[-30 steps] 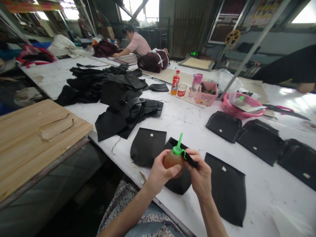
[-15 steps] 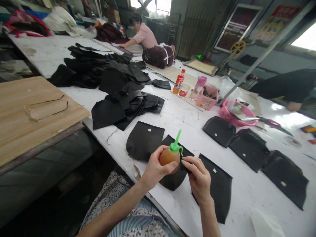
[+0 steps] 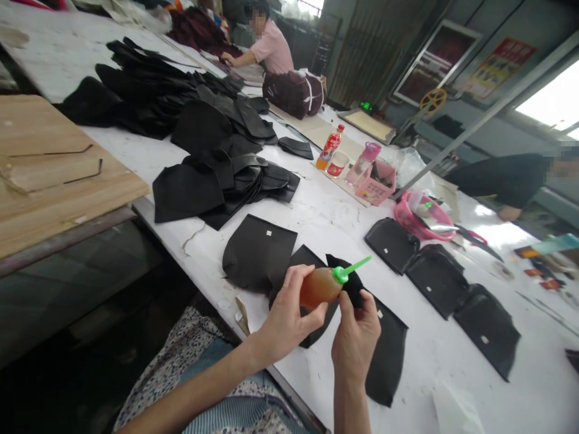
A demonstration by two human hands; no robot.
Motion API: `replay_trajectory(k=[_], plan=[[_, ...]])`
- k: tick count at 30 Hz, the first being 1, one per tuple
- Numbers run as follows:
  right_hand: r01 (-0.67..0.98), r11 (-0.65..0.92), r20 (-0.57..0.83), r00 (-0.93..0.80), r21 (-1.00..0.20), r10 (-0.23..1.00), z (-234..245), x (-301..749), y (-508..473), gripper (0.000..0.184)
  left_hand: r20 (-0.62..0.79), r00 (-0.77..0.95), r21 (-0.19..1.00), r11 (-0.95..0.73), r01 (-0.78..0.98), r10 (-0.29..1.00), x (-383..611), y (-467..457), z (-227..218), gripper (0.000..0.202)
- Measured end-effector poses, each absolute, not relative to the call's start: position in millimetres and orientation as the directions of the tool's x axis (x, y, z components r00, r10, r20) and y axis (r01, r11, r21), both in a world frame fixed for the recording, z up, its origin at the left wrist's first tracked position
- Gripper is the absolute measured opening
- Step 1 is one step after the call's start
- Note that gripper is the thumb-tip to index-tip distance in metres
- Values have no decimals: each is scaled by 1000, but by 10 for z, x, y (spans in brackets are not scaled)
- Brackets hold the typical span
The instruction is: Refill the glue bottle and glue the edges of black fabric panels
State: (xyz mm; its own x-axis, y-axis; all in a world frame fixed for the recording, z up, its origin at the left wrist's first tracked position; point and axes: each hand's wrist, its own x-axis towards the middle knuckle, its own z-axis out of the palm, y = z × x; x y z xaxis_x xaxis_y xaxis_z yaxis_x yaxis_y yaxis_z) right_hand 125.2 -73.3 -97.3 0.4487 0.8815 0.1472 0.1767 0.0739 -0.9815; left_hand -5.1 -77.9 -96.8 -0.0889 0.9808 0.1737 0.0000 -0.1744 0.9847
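My left hand [image 3: 284, 318] is wrapped round a small amber glue bottle [image 3: 320, 286] with a green nozzle [image 3: 353, 267], now tilted so the nozzle points right and a little up. My right hand [image 3: 355, 336] is closed on a small black piece [image 3: 350, 283] held right under the nozzle's base. Both hands hover above flat black fabric pieces [image 3: 259, 251] lying near the front edge of the white table [image 3: 434, 355]. Another flat piece [image 3: 387, 355] lies just right of my right hand.
A heap of black pieces [image 3: 212, 150] lies at the left, more flat pieces [image 3: 436, 277] at the right. Drink bottles [image 3: 330, 147], a pink box [image 3: 375, 184] and a pink basin [image 3: 420, 217] stand mid-table. A wooden board [image 3: 49, 175] is at left. Two people work further off.
The bottle has tipped from upright to pointing right. My view has swung left and down, and my right hand has shifted under the nozzle with the black piece.
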Motion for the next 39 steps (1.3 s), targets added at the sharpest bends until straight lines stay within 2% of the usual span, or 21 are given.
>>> replay_trajectory(k=[3,7,12,15,18,20,22,25,27,29,31,36,39], plan=[[41,85,94,407,-996,908,-1033,1318,-665,28,21,20,984,-17,-176,1000,-83,-780,-992,49],[-61,101,71,373,-993,925,-1089,1367,-630,29,-85,57,948,99,-302,995,-109,-737,-1008,58],[-176,89,31,310,-980,950,-1138,1342,-649,36,31,-105,997,-39,-74,994,-112,-698,-1018,70],[-157,92,44,285,-983,958,-1141,1296,-661,44,119,-134,992,-114,44,984,-73,-708,-1029,62],[-110,108,72,290,-988,954,-1120,1290,-644,48,145,-130,988,-137,71,981,-20,-743,-1037,56],[-87,113,84,287,-990,954,-1104,1345,-613,50,117,-99,993,-117,1,988,4,-768,-1034,59],[-87,105,79,262,-991,962,-1090,1446,-576,52,34,-10,985,-35,-168,999,13,-784,-1030,55],[-112,74,56,161,-991,985,-1074,1611,-537,53,-116,195,868,194,-456,974,20,-777,-1049,53],[-138,60,49,85,-989,995,-1070,1678,-532,53,-159,225,802,258,-539,961,33,-759,-1085,65],[-182,45,41,26,-982,999,-1074,1701,-544,55,-165,185,811,240,-534,969,49,-740,-1127,76],[-231,32,35,-12,-973,999,-1085,1696,-563,57,-153,202,836,236,-495,967,56,-724,-1152,80],[-241,8,24,-64,-970,998,-1131,1688,-588,53,-222,426,841,393,-372,877,24,-700,-1112,72],[-168,41,41,1,-985,999,-1152,1697,-581,44,-223,315,918,308,-252,922,13,-684,-1088,69]])
